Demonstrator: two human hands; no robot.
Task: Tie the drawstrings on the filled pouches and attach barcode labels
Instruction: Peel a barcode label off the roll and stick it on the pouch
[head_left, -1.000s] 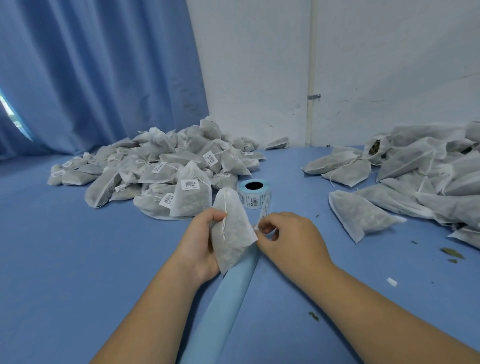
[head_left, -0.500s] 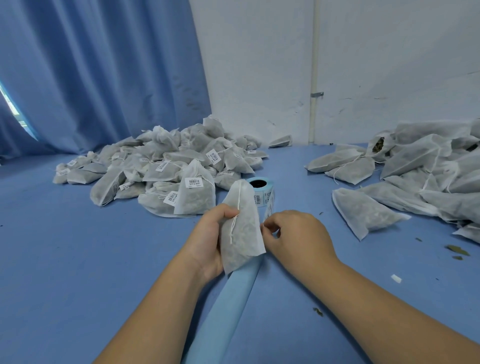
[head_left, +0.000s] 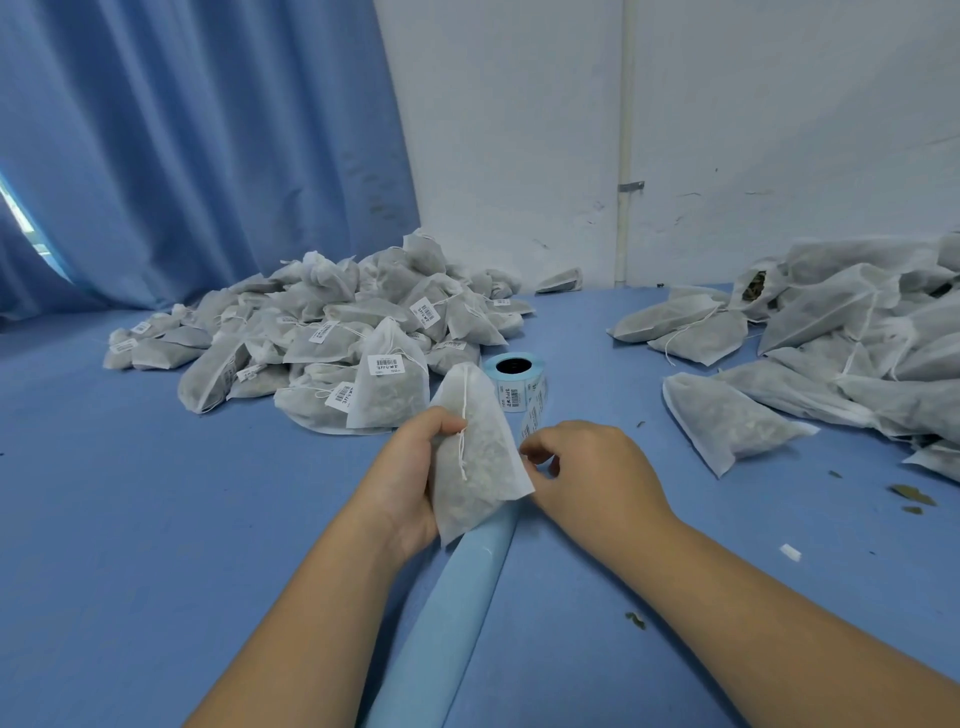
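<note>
Left hand: the left hand (head_left: 410, 470) grips a filled pouch (head_left: 480, 462) from its left side. The thumb lies on the front near the top and the other fingers are curled behind it.
Pouch in hand: it is white, thin and half see-through, and it stands upright above the table (head_left: 130, 519), in the middle of the view, just in front of the label roll (head_left: 511, 382). Its drawstring (head_left: 464, 431) hangs down the front.
Right hand: the right hand (head_left: 592, 473) is just to the right of the pouch, with the fingers curled in. The thumb and the forefinger come together at the lower end of the label strip (head_left: 535, 410); I cannot tell if they really pinch it.
Label roll: it stands on the table behind the hands, and its strip with barcodes runs down toward the right hand.
Backing paper: a long light blue band (head_left: 447, 597) goes from under the pouch toward the bottom edge.
Left pile: many pouches with barcode labels (head_left: 332, 332) lie in a heap near the blue curtain (head_left: 182, 130).
Right pile: pouches without labels (head_left: 857, 353) lie in a heap, and one single pouch (head_left: 727, 421) lies in front of it.
Small bits: some dry leaf pieces (head_left: 911, 496) and a white scrap (head_left: 789, 552) lie on the table at the right.
</note>
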